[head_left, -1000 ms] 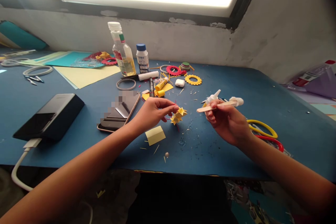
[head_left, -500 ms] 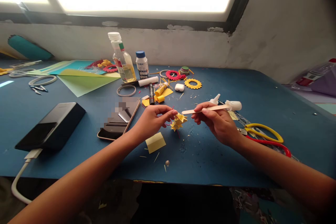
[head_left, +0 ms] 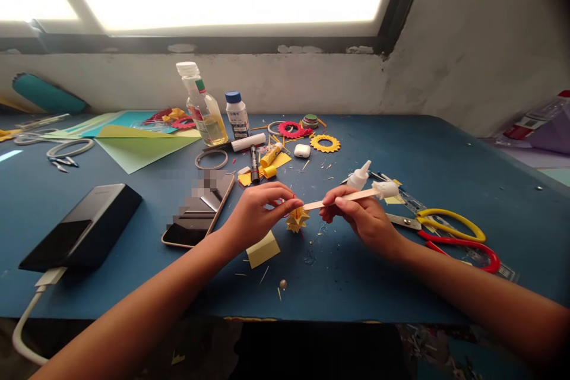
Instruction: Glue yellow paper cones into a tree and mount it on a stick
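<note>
Pinched in my left hand (head_left: 262, 209) is a spiky yellow folded-paper star ornament (head_left: 295, 224) with red cord at it. The fingers cover part of its top. My right hand (head_left: 366, 217) is closed on a wooden craft stick (head_left: 360, 195), whose far end carries a white lump (head_left: 385, 190). The stick's near tip meets the ornament's top, right by my left fingertips; whether it touches the paper I cannot tell. Behind my right hand stands a white nozzle bottle (head_left: 358, 176). Scissors (head_left: 454, 231) with yellow and red handles lie right of that hand.
Below my left hand lies a folded yellow paper (head_left: 263, 249), with a small bead (head_left: 284, 285) nearby. A phone (head_left: 200, 208) and a black power bank (head_left: 82, 222) are on the left. A clear bottle (head_left: 209, 122) and a blue-capped bottle (head_left: 238, 117) stand behind.
My right hand has brought the craft stick left and slightly down, its tip now at the ornament. The ornament has turned and shifted a little lower. The view has tilted slightly.
</note>
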Demonstrator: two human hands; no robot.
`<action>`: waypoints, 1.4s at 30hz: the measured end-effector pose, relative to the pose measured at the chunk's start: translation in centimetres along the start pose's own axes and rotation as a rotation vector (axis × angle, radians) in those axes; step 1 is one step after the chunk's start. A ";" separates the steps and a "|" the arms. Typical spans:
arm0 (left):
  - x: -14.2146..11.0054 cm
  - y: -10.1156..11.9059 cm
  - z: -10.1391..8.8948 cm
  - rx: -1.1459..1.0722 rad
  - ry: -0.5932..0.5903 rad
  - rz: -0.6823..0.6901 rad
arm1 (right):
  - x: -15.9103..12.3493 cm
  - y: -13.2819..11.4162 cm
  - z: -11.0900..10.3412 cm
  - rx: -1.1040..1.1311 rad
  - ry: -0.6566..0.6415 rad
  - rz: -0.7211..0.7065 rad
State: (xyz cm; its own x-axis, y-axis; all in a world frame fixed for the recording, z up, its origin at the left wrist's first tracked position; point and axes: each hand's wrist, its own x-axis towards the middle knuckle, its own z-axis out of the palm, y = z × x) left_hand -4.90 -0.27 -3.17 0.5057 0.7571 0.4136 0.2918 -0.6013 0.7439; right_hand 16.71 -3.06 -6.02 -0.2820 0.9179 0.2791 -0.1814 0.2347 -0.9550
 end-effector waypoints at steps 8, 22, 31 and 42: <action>0.1 -0.4 0.1 0.050 0.012 0.069 | -0.1 0.0 0.4 0.029 -0.066 0.020; 0.0 -1.2 1.1 0.104 0.079 0.172 | -0.1 -0.3 0.6 -0.109 -0.079 -0.005; -0.2 -1.7 1.8 0.103 0.061 0.143 | -0.3 -1.0 0.8 -0.332 -0.115 -0.048; -0.6 -2.0 2.2 0.087 0.047 0.137 | 0.0 -1.2 1.0 -0.362 -0.136 -0.059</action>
State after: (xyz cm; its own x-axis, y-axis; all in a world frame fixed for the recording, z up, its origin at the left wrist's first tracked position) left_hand -4.01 -0.08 -6.04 0.5074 0.6763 0.5339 0.2927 -0.7181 0.6314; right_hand 15.98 -3.65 -4.77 -0.4078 0.8542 0.3226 0.1358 0.4062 -0.9036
